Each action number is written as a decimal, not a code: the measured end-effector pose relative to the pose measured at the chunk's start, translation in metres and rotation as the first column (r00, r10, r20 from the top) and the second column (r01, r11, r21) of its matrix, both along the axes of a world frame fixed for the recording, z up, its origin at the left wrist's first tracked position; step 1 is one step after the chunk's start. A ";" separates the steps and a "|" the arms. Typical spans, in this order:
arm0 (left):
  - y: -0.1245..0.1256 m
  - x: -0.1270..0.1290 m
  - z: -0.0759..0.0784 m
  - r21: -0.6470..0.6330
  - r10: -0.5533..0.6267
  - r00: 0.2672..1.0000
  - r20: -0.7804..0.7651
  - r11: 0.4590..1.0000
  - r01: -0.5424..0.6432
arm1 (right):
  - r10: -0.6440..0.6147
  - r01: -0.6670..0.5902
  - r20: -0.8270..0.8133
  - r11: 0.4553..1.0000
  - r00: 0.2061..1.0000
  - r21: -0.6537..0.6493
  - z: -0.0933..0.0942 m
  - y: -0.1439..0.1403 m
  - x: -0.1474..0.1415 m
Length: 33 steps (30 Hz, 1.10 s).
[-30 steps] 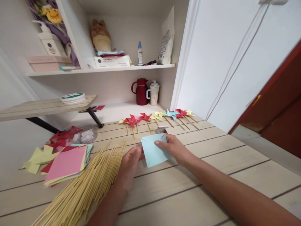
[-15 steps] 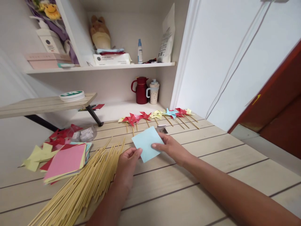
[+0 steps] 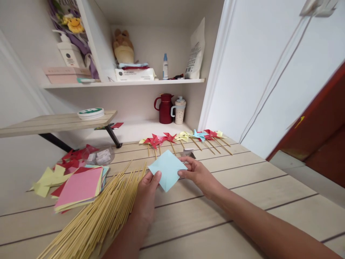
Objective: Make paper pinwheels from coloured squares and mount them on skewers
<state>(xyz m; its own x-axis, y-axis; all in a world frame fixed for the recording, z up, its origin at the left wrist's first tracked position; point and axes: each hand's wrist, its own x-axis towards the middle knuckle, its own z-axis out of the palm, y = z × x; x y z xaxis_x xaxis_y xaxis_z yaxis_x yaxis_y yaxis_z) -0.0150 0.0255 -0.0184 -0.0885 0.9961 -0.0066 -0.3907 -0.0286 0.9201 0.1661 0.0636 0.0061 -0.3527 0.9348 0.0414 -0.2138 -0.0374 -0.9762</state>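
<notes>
A light blue square of paper (image 3: 167, 169) is held above the table with one corner pointing toward me; faint creases or cuts run in from its corners. My left hand (image 3: 147, 187) pinches its left side, thumb on top. On the right edge, my right hand (image 3: 195, 174) grips the paper between thumb and fingers. Left of my left hand lies a spread of thin wooden sticks (image 3: 105, 205). Beyond them sits a stack of coloured paper squares (image 3: 79, 187), pink uppermost. Finished paper pinwheels (image 3: 183, 136) on sticks lie in a row toward the back.
A small open box (image 3: 189, 153) stands just past my right hand. Red and yellow cut papers (image 3: 50, 180) and a clear bag with small white boxes (image 3: 101, 156) lie at left, near a raised wooden stand (image 3: 61, 120). A red jug (image 3: 165, 109) and a cup (image 3: 180, 111) stand behind.
The blue paper has turned so its corners point up, down and sideways. My right hand has shifted from over its face to its right corner. The camera view has tilted slightly.
</notes>
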 end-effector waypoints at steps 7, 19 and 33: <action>0.001 0.000 -0.002 -0.053 0.006 0.998 0.065 0.999 -0.003 | -0.006 0.008 0.099 1.000 0.995 -0.022 0.002 -0.005 -0.005; 0.006 0.002 0.001 -0.140 0.203 0.945 0.256 0.975 -0.171 | -0.199 0.083 0.292 0.927 0.936 0.365 -0.023 -0.003 -0.010; 0.009 0.000 0.001 -0.164 0.189 0.937 0.294 0.976 -0.145 | -0.725 -0.287 0.342 0.205 0.597 0.936 -0.030 -0.007 -0.016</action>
